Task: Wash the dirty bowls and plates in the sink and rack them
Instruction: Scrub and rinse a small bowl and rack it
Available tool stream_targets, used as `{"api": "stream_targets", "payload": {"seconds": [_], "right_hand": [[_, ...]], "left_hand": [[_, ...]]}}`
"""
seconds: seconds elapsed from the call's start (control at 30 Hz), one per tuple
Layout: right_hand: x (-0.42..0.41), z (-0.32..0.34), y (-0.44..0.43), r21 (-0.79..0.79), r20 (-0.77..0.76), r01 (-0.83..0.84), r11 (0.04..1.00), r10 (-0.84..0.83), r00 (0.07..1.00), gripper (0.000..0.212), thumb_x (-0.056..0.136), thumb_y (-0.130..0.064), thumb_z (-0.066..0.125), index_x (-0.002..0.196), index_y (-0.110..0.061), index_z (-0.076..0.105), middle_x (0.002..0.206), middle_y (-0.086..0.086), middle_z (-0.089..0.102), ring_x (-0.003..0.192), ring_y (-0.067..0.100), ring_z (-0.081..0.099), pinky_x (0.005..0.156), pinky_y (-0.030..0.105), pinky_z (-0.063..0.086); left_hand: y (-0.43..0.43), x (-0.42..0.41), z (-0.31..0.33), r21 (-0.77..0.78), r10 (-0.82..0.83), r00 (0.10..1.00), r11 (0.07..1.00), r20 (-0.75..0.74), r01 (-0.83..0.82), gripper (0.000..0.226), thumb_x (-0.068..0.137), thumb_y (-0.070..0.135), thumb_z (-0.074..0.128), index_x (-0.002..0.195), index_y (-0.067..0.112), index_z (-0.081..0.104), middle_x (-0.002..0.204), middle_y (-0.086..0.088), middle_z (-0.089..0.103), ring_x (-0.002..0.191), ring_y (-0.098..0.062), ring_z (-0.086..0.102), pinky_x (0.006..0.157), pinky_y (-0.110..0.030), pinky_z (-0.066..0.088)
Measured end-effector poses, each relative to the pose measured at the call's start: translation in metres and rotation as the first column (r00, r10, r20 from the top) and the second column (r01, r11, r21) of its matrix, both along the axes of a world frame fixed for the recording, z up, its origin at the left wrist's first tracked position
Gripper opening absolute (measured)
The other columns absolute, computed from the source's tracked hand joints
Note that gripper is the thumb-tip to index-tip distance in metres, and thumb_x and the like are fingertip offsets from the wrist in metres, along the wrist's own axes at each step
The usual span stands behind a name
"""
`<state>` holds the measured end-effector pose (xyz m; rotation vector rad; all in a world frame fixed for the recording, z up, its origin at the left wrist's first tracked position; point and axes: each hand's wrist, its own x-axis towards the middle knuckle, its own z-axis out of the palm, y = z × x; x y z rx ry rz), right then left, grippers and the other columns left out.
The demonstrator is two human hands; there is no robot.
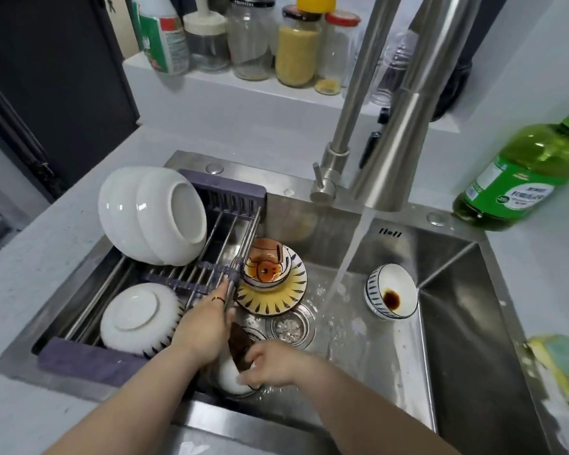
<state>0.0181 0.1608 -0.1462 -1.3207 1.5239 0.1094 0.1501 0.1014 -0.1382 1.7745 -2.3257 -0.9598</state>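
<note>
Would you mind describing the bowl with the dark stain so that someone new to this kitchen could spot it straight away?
Start at the steel sink and follow the running water down from the tap. Just right of the stream, a small bowl lies tipped on its side on the basin floor. It alone stands by itself, white with a blue-striped rim and a dark brown stain inside, unlike the orange-patterned bowl stacked on the yellow plate.

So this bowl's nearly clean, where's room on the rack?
Free bars lie between the tilted white bowls at the back and the upturned bowl in front. The sink floor's left side is crowded; right of the striped bowl is bare.
</note>
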Motion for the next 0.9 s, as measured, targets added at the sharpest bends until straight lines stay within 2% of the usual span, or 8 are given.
{"api": "stream_targets", "payload": {"seconds": [0.1,0.23,0.37,0.43,0.6,0.77,0.83,0.9], "right_hand": [[0.023,-0.010,-0.012,-0.047,-0.076,-0.131,0.990,0.127,0.989,0.045,0.085,-0.036,0.061,0.111,0.001,0.059,0.096,0.014,0.055,0.087,0.025,0.052,0.061,0.027,0.037],[0.032,-0.024,-0.016,-0.056,-0.084,-0.059,0.997,0.054,0.995,0.042,0.088,-0.031,0.057,0.110,0.004,0.060,0.096,0.019,0.058,0.094,0.032,0.056,0.058,0.027,0.034],[0.032,-0.031,-0.012,-0.081,-0.026,0.046,0.996,-0.048,0.998,0.038,0.090,-0.025,0.055,0.115,0.003,0.058,0.115,0.021,0.059,0.108,0.031,0.055,0.082,0.030,0.043],[0.025,-0.034,-0.009,-0.024,0.062,0.184,0.983,-0.182,0.981,0.037,0.090,-0.023,0.057,0.116,0.003,0.058,0.112,0.018,0.061,0.102,0.026,0.057,0.081,0.029,0.043],[-0.030,-0.015,0.004,0.260,0.348,0.521,0.813,-0.582,0.735,0.036,0.091,-0.014,0.055,0.124,-0.001,0.050,0.124,0.015,0.057,0.108,0.026,0.056,0.086,0.037,0.049],[-0.094,0.020,0.045,0.411,0.516,0.589,0.695,-0.711,0.478,0.021,0.083,-0.015,0.064,0.100,-0.005,0.058,0.089,0.008,0.068,0.078,0.018,0.067,0.065,0.030,0.056],[-0.104,0.030,0.058,0.352,0.470,0.626,0.696,-0.709,0.525,0.009,0.090,-0.012,0.055,0.096,-0.006,0.058,0.078,0.003,0.067,0.068,0.014,0.065,0.059,0.025,0.053],[-0.103,0.037,0.068,0.124,0.286,0.567,0.815,-0.576,0.766,0.009,0.093,-0.012,0.050,0.096,-0.008,0.058,0.080,0.001,0.059,0.073,0.016,0.060,0.058,0.021,0.048]], "left_hand": [[-0.003,-0.001,-0.005,-0.013,-0.003,1.000,1.000,0.021,0.003,0.058,0.098,0.024,0.036,0.148,0.017,0.010,0.145,-0.012,0.037,0.131,-0.026,0.038,0.106,-0.032,0.032],[-0.003,0.000,-0.007,-0.031,-0.001,1.000,1.000,0.012,0.001,0.057,0.098,0.023,0.036,0.148,0.016,0.012,0.146,-0.010,0.037,0.132,-0.025,0.037,0.106,-0.031,0.031],[-0.004,-0.001,-0.008,-0.047,-0.003,1.000,0.999,0.013,0.004,0.054,0.098,0.023,0.037,0.147,0.016,0.015,0.145,-0.008,0.038,0.131,-0.024,0.037,0.106,-0.033,0.032],[-0.004,-0.001,-0.008,-0.041,-0.003,1.000,0.999,0.010,0.004,0.054,0.098,0.023,0.037,0.147,0.015,0.017,0.143,-0.009,0.040,0.130,-0.025,0.039,0.105,-0.035,0.034],[-0.005,0.001,-0.012,-0.024,0.009,1.000,1.000,-0.026,-0.009,0.050,0.097,0.025,0.037,0.145,0.018,0.024,0.142,-0.007,0.043,0.126,-0.026,0.043,0.102,-0.040,0.038],[-0.004,0.001,-0.009,-0.014,0.015,0.999,1.000,-0.029,-0.015,0.051,0.098,0.030,0.035,0.145,0.016,0.025,0.145,-0.007,0.039,0.130,-0.025,0.040,0.104,-0.036,0.035],[-0.002,-0.001,-0.007,-0.040,0.027,1.000,0.999,-0.011,-0.028,0.053,0.096,0.034,0.039,0.144,0.013,0.028,0.145,-0.007,0.038,0.131,-0.024,0.038,0.106,-0.035,0.034],[0.000,-0.002,-0.001,-0.115,0.058,0.997,0.992,0.051,-0.051,0.057,0.094,0.038,0.042,0.143,0.010,0.031,0.146,-0.010,0.037,0.133,-0.025,0.034,0.108,-0.035,0.029]]}}
